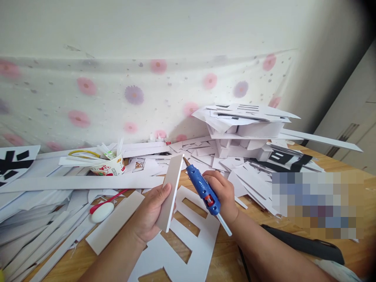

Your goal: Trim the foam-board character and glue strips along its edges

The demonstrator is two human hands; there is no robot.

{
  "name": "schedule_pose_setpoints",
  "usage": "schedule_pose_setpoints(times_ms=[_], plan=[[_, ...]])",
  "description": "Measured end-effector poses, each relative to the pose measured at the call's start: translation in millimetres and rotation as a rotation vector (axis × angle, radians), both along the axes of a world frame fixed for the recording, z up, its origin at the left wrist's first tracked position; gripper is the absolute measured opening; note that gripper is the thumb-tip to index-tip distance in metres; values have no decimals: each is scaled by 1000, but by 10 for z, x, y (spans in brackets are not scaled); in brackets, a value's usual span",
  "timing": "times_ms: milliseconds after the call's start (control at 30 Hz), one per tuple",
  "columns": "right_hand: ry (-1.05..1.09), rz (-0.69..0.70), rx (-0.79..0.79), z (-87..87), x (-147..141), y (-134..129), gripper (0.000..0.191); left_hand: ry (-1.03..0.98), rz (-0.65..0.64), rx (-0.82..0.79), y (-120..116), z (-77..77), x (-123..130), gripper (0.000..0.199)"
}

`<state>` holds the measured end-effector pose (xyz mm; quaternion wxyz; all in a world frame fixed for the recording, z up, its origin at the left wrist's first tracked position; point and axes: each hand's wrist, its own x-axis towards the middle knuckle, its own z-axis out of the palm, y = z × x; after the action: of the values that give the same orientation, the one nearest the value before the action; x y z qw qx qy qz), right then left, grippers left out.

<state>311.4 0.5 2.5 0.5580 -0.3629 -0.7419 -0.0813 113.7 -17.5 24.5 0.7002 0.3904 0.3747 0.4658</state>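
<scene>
My left hand (pixel 152 213) grips a narrow white foam board strip (pixel 172 192), tilted upright with its thin edge turned to the right. In my right hand (pixel 220 192) is a blue hot glue gun (pixel 202 188) with a clear glue stick (pixel 225 225) jutting from its rear. The gun's nozzle points up and left, at the top end of the strip's edge; whether it touches cannot be told. Beneath both hands lies a white board with rectangular cutouts (pixel 202 246). Another white board piece (pixel 113 223) rests to the left, partly behind my left forearm.
Long white strips (pixel 38 243) pile up at the left, beside a red-and-white spoon-like object (pixel 102 211). A paper cup (pixel 108 168) holds scraps. At the back right stands a white board model (pixel 243 137) stacked with sheets. A black bar-shaped object (pixel 305 243) lies near my right forearm.
</scene>
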Motion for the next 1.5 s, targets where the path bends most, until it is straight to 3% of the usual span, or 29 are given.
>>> schedule_pose_setpoints(times_ms=[467,833,1267,1500], plan=[[-47,62,14,17,-26,-44,11,-43,6,-43,20,21,-6,46],[147,215,-38,-15,-36,-16,7,-100,-70,-38,-3,50,-10,49],[210,449,-103,20,-75,-53,13,-195,-178,-35,-11,44,-65,48],[251,449,-199,123,-92,-115,11,-241,-240,14,18,-1,-97,42]])
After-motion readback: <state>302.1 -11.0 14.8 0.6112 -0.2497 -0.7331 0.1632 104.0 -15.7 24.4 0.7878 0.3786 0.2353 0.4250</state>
